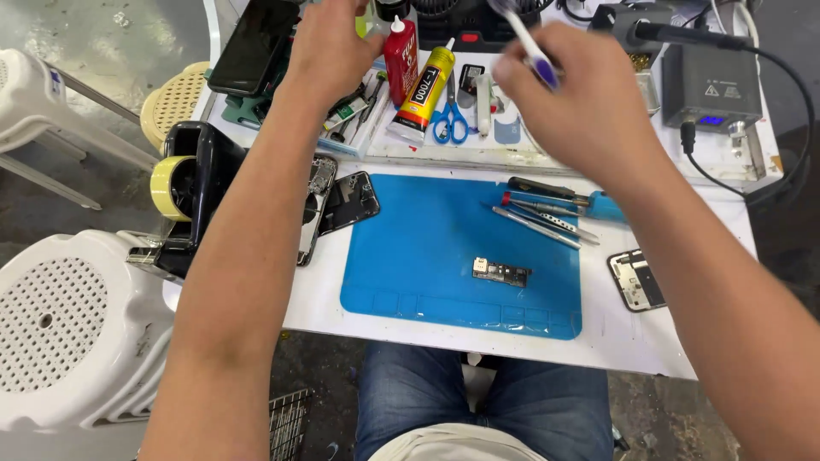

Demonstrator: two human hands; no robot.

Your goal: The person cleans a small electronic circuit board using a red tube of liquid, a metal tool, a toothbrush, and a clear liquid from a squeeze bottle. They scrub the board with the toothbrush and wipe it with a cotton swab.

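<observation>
My right hand (572, 98) is shut on a thin white tool with a purple grip (534, 53), held over the back of the table. My left hand (329, 43) reaches to the far left among tools near a red glue bottle (401, 47); its fingers are hidden, so what it touches is unclear. A small circuit board (501, 271) lies on the blue work mat (427, 248). An opened phone frame (318, 192) and a dark phone part (352, 201) lie at the mat's left edge.
A yellow glue tube (424, 90), blue scissors (450, 119), screwdrivers and tweezers (547, 213), a small screen part (636, 280), a grey station box (711, 85), a black tape dispenser (192, 192), a dark phone (254, 44) and white plastic stools (68, 333) surround the white table (598, 341).
</observation>
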